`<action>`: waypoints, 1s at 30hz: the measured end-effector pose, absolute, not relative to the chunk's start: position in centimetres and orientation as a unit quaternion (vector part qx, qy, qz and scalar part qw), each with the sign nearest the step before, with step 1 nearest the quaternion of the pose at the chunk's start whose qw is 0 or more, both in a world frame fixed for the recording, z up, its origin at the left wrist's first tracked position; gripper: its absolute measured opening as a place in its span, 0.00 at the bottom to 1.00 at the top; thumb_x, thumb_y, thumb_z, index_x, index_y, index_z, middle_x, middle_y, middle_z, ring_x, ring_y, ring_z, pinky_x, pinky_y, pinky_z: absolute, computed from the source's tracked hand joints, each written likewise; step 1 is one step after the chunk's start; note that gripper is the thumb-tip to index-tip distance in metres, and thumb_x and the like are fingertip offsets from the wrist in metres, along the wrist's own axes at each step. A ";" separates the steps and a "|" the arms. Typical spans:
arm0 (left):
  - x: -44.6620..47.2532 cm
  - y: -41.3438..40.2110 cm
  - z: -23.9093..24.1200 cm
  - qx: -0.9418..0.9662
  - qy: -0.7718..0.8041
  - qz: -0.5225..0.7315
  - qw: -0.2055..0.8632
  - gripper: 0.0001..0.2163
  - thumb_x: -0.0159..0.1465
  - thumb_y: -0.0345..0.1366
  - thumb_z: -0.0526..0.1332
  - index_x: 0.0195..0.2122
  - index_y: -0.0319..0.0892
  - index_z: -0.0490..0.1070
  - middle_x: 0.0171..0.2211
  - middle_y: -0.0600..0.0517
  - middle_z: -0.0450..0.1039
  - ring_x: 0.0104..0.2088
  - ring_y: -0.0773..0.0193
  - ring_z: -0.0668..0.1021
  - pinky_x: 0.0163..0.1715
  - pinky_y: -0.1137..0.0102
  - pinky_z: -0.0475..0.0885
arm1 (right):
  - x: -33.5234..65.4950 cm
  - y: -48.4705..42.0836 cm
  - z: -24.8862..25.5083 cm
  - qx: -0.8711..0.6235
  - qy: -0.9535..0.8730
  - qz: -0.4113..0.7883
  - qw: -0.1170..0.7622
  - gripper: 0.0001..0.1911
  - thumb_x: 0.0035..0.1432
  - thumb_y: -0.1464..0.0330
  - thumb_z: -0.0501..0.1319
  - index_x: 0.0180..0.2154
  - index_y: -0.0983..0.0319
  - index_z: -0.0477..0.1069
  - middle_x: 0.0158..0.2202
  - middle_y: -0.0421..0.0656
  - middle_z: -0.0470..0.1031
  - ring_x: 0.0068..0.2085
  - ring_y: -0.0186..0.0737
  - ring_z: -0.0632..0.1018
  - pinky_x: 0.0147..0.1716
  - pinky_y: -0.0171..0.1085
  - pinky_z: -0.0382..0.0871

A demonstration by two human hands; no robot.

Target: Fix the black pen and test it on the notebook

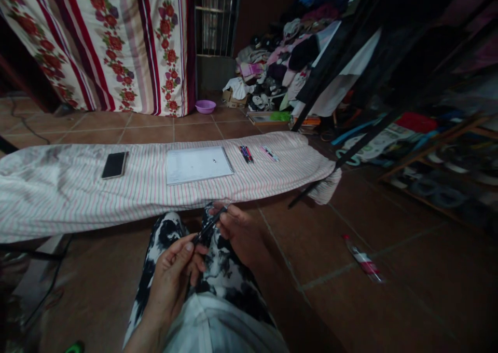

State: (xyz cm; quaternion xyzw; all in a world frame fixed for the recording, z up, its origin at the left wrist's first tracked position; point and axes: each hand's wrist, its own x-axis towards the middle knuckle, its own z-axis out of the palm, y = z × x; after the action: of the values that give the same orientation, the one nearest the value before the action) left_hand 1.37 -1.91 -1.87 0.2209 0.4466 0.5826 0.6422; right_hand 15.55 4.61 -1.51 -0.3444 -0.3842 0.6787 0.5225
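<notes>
Both my hands hold one dark pen (208,226) over my lap. My left hand (173,272) pinches its lower end with thumb and fingers closed. My right hand (239,231) grips the upper end, fingers curled round it. Ahead of me a long board covered in pink-striped cloth (58,192) carries a spiral notebook (198,164), a black phone (114,165) to its left, and several pens (246,154) plus one more pen (270,153) to its right.
A plastic bottle (363,259) lies on the tiled floor at my right. A pile of clothes (280,67) and a purple bowl (205,106) sit by the far wall. A flowered curtain (116,41) hangs at the back left. Shelves with shoes (439,181) stand at right.
</notes>
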 end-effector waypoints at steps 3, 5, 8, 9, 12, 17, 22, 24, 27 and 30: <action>1.4 -1.9 -1.8 0.218 0.455 0.581 0.639 0.16 0.49 0.39 0.69 0.38 0.36 0.76 0.26 0.48 0.76 0.19 0.71 0.72 0.12 0.80 0.61 | 15.6 4.7 -1.5 -0.345 -0.375 0.682 0.524 0.15 0.47 0.64 0.67 0.38 0.61 0.75 0.32 0.43 0.75 0.26 0.30 0.68 0.21 0.30 0.55; 1.4 -2.0 -1.7 0.222 0.459 0.580 0.635 0.16 0.50 0.38 0.69 0.38 0.36 0.76 0.26 0.48 0.76 0.19 0.72 0.71 0.12 0.80 0.61 | 15.6 4.8 -1.6 -0.354 -0.370 0.677 0.528 0.13 0.46 0.64 0.67 0.36 0.62 0.75 0.30 0.42 0.75 0.26 0.29 0.69 0.21 0.30 0.56; 1.5 -2.0 -1.8 0.231 0.463 0.580 0.629 0.16 0.49 0.38 0.69 0.37 0.36 0.75 0.27 0.48 0.76 0.18 0.72 0.71 0.12 0.79 0.61 | 15.4 4.9 -1.8 -0.366 -0.366 0.667 0.537 0.12 0.45 0.64 0.67 0.33 0.62 0.74 0.28 0.40 0.75 0.25 0.29 0.68 0.21 0.30 0.55; 1.5 -2.1 -1.9 0.234 0.464 0.581 0.626 0.16 0.49 0.38 0.69 0.37 0.36 0.75 0.27 0.48 0.76 0.18 0.71 0.71 0.12 0.79 0.61 | 15.4 4.9 -1.9 -0.368 -0.367 0.662 0.541 0.11 0.45 0.64 0.67 0.32 0.62 0.74 0.28 0.40 0.74 0.25 0.29 0.67 0.21 0.30 0.55; 1.6 -2.1 -2.0 0.242 0.461 0.584 0.623 0.15 0.51 0.39 0.68 0.38 0.37 0.75 0.27 0.48 0.76 0.18 0.71 0.71 0.13 0.79 0.61 | 15.2 4.9 -2.2 -0.373 -0.380 0.644 0.550 0.10 0.45 0.64 0.67 0.29 0.62 0.72 0.23 0.37 0.70 0.22 0.27 0.63 0.20 0.30 0.53; 1.5 -2.1 -1.8 0.239 0.457 0.584 0.627 0.15 0.50 0.38 0.69 0.37 0.37 0.75 0.26 0.48 0.77 0.18 0.71 0.71 0.13 0.80 0.61 | 15.0 4.8 -2.4 -0.369 -0.393 0.636 0.553 0.08 0.48 0.64 0.66 0.28 0.62 0.71 0.19 0.34 0.65 0.20 0.27 0.61 0.20 0.30 0.53; 1.4 -2.0 -1.7 0.227 0.451 0.587 0.633 0.15 0.50 0.38 0.69 0.37 0.37 0.76 0.26 0.48 0.76 0.18 0.73 0.71 0.13 0.80 0.60 | 15.2 4.6 -2.1 -0.328 -0.386 0.668 0.545 0.15 0.49 0.62 0.65 0.39 0.61 0.73 0.34 0.42 0.75 0.27 0.31 0.68 0.21 0.31 0.57; 1.4 -2.0 -1.7 0.226 0.452 0.585 0.634 0.14 0.50 0.38 0.69 0.37 0.37 0.76 0.26 0.48 0.76 0.18 0.73 0.70 0.13 0.80 0.60 | 15.4 4.6 -2.0 -0.327 -0.392 0.671 0.537 0.15 0.50 0.63 0.65 0.40 0.61 0.73 0.35 0.43 0.75 0.28 0.31 0.69 0.22 0.31 0.58; 1.4 -2.0 -1.7 0.229 0.457 0.585 0.630 0.14 0.50 0.38 0.69 0.37 0.37 0.76 0.26 0.48 0.76 0.18 0.73 0.70 0.13 0.80 0.60 | 15.5 4.6 -1.9 -0.338 -0.390 0.670 0.534 0.12 0.49 0.64 0.65 0.38 0.61 0.74 0.33 0.42 0.75 0.27 0.31 0.69 0.22 0.31 0.57; 1.4 -2.0 -1.8 0.235 0.463 0.586 0.622 0.15 0.50 0.38 0.69 0.37 0.37 0.76 0.26 0.48 0.76 0.18 0.73 0.70 0.13 0.80 0.60 | 15.4 4.6 -1.9 -0.346 -0.378 0.668 0.540 0.11 0.47 0.64 0.66 0.34 0.61 0.74 0.30 0.41 0.74 0.26 0.31 0.68 0.22 0.31 0.56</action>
State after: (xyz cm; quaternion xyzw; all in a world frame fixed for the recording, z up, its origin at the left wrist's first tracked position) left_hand 1.44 -2.04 -1.79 0.2350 0.4629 0.5860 0.6222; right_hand 15.36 4.62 -1.90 -0.3464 -0.3775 0.6677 0.5401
